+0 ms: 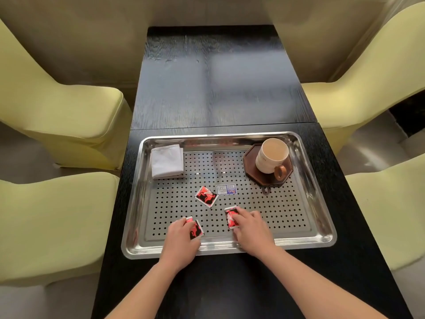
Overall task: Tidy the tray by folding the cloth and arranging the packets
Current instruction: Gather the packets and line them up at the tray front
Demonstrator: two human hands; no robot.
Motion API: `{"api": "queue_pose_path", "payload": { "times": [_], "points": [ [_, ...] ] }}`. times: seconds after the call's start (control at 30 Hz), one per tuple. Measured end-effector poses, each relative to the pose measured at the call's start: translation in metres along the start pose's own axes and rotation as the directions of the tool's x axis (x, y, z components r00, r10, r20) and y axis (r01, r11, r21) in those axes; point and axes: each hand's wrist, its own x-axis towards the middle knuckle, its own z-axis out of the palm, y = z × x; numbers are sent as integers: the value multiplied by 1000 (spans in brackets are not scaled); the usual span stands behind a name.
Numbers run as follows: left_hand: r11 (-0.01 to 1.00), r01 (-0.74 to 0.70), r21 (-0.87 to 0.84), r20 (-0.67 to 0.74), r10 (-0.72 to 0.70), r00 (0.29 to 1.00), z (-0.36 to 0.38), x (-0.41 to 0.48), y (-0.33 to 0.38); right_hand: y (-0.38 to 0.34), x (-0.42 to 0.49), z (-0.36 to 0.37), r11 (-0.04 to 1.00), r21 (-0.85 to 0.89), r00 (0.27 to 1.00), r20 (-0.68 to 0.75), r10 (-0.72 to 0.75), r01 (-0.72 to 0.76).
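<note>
Currently logging from the remote head view: both hands work over the near half of the rectangular perforated stainless-steel tray (276,215), which sits on the near end of the black wood-grain table (216,77).

- Left hand (181,238): fingertips curled onto the left edge of the near-left red-and-black packet (196,229), clamped on it. The packet lies tilted, close to the tray's near rim.
- Right hand (251,229): fingers bent along the right edge of the near-right red-and-white packet (231,218), thumb at its near end, pinching it. I cannot tell whether this packet is lifted or flat on the tray.
- Middle red-and-black packet (206,196): lies loose and rotated at the tray centre, its far right corner touching or just beside the white-and-blue printed packet (226,189).
- Folded white cloth (167,161): a neat square in the far left corner of the tray.
- Cream ceramic mug (271,157): stands upright with its brown handle towards the near side, on the dark octagonal wooden coaster (253,168) in the far right corner.
- Pale yellow-green covered chairs (57,116): flank the table on both sides.
</note>
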Motion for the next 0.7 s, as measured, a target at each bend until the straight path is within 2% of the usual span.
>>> {"api": "queue_pose_path", "payload": {
  "times": [0.17, 0.37, 0.53, 0.6, 0.7],
  "points": [
    [1000, 5, -28, -36, -6, 999, -2, -5, -14, -23, 24, -12, 1000, 12, 998, -58, -28, 29],
    [1000, 21, -18, -28, -22, 999, -3, -8, -14, -61, 64, -20, 980, -120, 979, 142, -144, 162],
    [999, -11, 30, 3, 11, 1000, -1, -6, -17, -55, 54, -10, 953, -220, 968, 186, -169, 208],
    [998, -34, 60, 23, 33, 999, 0, -6, -17, -52, 46, -6, 953, -192, 962, 193, -195, 232],
    [998, -53, 40, 32, 51, 998, -3, -6, -22, -39, 34, -9, 993, 30, 989, 86, -120, 118]
  ]
}}
